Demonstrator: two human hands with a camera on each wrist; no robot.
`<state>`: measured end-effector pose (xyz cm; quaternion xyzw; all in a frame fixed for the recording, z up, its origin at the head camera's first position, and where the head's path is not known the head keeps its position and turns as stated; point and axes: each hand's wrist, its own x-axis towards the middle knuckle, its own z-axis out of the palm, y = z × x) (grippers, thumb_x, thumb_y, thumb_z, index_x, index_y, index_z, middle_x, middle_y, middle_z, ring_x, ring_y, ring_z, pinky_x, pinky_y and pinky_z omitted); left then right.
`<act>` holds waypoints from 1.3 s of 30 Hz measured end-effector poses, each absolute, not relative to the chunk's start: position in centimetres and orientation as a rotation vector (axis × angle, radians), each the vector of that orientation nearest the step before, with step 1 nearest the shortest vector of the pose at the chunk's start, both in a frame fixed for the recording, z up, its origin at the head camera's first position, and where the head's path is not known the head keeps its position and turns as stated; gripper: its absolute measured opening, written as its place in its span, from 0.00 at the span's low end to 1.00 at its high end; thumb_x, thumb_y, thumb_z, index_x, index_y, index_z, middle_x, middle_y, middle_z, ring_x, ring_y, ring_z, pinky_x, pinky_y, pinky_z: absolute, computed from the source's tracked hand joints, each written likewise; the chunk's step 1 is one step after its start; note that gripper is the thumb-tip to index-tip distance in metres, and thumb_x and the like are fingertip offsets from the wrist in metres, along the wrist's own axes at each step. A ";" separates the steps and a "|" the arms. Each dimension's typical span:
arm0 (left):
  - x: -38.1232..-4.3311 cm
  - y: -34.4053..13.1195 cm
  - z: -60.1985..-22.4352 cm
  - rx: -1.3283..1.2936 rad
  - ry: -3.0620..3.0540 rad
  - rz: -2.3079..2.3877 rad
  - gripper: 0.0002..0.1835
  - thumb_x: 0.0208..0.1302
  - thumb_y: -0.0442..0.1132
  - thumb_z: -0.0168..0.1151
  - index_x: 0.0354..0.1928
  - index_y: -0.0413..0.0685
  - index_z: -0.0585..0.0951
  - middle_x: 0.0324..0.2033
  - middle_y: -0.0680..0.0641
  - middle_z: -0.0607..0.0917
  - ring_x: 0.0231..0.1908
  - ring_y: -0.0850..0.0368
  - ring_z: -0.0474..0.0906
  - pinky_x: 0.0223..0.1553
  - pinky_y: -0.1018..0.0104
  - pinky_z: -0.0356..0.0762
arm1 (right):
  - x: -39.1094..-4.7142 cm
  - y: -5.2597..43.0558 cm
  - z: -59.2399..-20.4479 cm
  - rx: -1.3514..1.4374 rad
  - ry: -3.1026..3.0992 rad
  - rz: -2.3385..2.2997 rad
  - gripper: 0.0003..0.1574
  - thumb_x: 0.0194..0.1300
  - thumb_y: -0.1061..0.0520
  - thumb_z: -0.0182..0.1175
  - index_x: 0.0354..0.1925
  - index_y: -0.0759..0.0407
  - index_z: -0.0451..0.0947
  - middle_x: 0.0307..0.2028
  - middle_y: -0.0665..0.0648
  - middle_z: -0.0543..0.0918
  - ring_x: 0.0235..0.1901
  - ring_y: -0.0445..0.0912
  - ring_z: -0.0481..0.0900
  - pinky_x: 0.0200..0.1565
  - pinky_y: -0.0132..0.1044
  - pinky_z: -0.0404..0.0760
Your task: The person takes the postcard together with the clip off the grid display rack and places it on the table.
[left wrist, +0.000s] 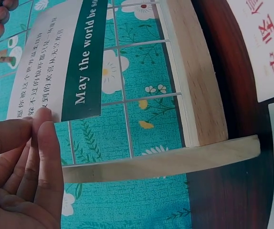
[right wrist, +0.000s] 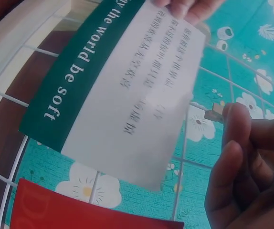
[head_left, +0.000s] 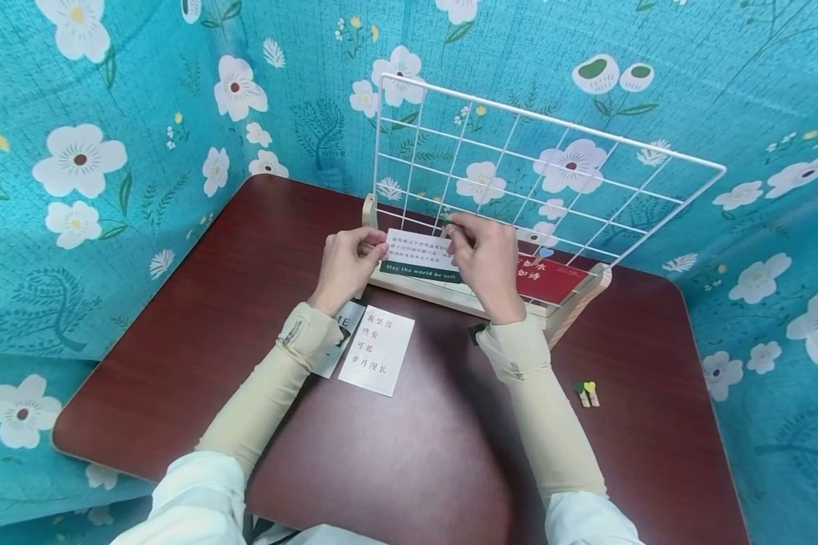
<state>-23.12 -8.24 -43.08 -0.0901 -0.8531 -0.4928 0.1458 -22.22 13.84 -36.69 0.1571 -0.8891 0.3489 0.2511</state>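
My left hand (head_left: 344, 261) pinches the left edge of a white and green card (left wrist: 82, 62) between thumb and fingertips. The card, printed "May the world be soft", is held in front of a white wire grid (head_left: 552, 120) on a wooden stand (left wrist: 199, 76). Beside the card's upper right, my right hand (head_left: 487, 257) pinches a small wooden clip (right wrist: 216, 112) close to the grid's wires. The clip is apart from the card in the right wrist view. Lower right on the grid, a red card (head_left: 552, 284) hangs by a clip with a blue heart (head_left: 545, 253).
A white card with red characters (head_left: 376, 352) lies on the dark red table (head_left: 395, 454), beside a darker printed card (head_left: 346, 316) partly hidden by the left wrist. Two small heart clips (head_left: 587, 394) lie at the right. Flowered cloth (head_left: 300, 68) hangs behind.
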 end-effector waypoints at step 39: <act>-18.9 -5.1 -46.2 -0.436 -2.674 -1.809 0.07 0.69 0.32 0.68 0.46 0.38 0.87 0.37 0.40 0.92 0.35 0.55 0.90 0.37 0.67 0.89 | -14.2 25.9 -41.7 0.089 -2.528 1.077 0.15 0.72 0.57 0.64 0.52 0.61 0.88 0.25 0.63 0.88 0.15 0.30 0.76 0.17 0.27 0.74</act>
